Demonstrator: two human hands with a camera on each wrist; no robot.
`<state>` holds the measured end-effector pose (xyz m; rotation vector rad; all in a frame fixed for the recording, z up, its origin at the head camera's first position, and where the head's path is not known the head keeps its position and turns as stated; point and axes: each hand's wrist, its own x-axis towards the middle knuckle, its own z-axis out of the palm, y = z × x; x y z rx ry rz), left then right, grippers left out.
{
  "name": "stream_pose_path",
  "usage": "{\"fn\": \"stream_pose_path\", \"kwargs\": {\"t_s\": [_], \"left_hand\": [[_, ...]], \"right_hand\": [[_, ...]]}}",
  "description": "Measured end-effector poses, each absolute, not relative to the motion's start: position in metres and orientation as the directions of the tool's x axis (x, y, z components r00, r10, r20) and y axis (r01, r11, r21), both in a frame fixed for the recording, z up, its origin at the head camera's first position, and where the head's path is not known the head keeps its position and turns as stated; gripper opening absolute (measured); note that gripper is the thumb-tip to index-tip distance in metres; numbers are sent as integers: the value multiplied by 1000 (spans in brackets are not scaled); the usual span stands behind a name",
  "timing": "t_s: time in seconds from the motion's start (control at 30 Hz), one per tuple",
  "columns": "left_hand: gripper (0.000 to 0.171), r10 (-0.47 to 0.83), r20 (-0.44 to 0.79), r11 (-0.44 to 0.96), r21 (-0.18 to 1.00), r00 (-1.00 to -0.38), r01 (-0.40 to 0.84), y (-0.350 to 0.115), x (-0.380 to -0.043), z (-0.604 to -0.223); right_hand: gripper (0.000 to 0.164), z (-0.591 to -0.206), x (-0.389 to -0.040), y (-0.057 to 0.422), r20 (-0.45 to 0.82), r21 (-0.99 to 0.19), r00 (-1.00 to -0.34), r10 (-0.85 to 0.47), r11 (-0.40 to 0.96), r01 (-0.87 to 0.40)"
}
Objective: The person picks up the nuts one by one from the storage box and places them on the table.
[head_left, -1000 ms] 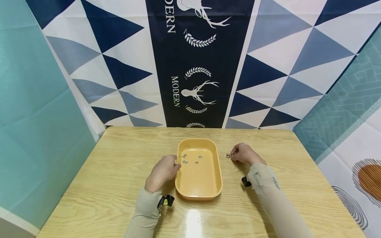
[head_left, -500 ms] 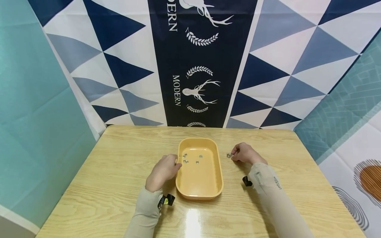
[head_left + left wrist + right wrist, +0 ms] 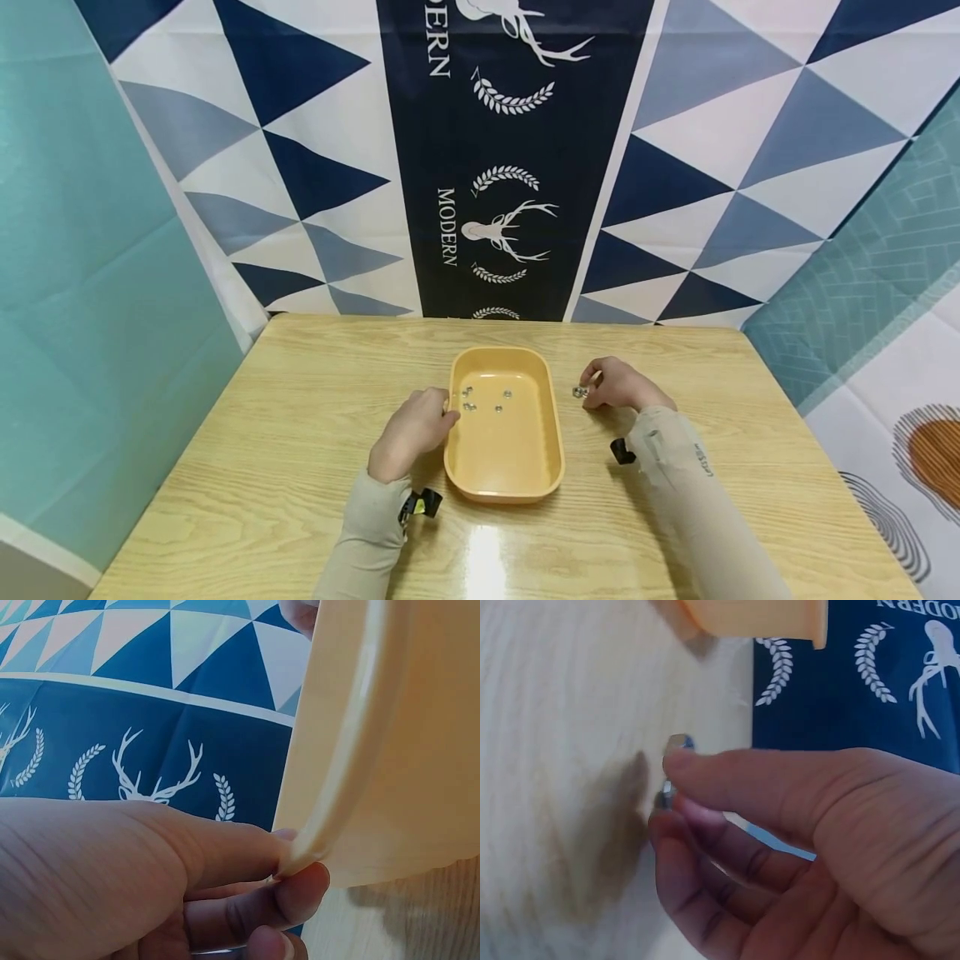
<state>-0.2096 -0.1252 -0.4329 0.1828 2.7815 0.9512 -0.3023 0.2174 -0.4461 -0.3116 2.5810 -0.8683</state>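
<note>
Left hand (image 3: 415, 429) pinches left rim of yellow tray (image 3: 510, 467), long axis front to back; right hand (image 3: 621, 387), thumb and finger nearly together, pinches small metal nuts (image 3: 679, 740) just right of tray

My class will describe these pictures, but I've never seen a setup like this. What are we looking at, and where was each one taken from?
There is no machine, just a person's two bare hands. A head-worn camera takes the wide view; the left wrist camera and right wrist camera take the close-ups. On the wooden table stands a yellow tray with small metal nuts inside. The left hand grips the tray's side; the right hand, beside the tray, pinches small metal pieces, apparently nuts too.
</note>
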Motion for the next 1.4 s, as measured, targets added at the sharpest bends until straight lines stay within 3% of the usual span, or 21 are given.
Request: {"fn": "stream_pose_path", "kwargs": {"t_s": [0.27,0.67,1.13,1.4], "left_hand": [[28,177,-140,792,608,-974,56,-126,-211,-431],[27,170,-164,788,615,-972,34,-125,-211,-432],[34,155,-171,806,591,-973,24,-123,-210,-430],[38,153,-159,794,608,-975,25,-124,-207,-431]], "right_hand": [[34,-427,-304,213,-312,-669,-903,-296,743,-13],[43,-406,-305,204,-198,-655,-936,-291,749,-94],[35,-392,-306,181,-42,-697,-951,-306,691,-192],[33,-392,-307,165,-21,-710,-943,-331,669,-219]]}}
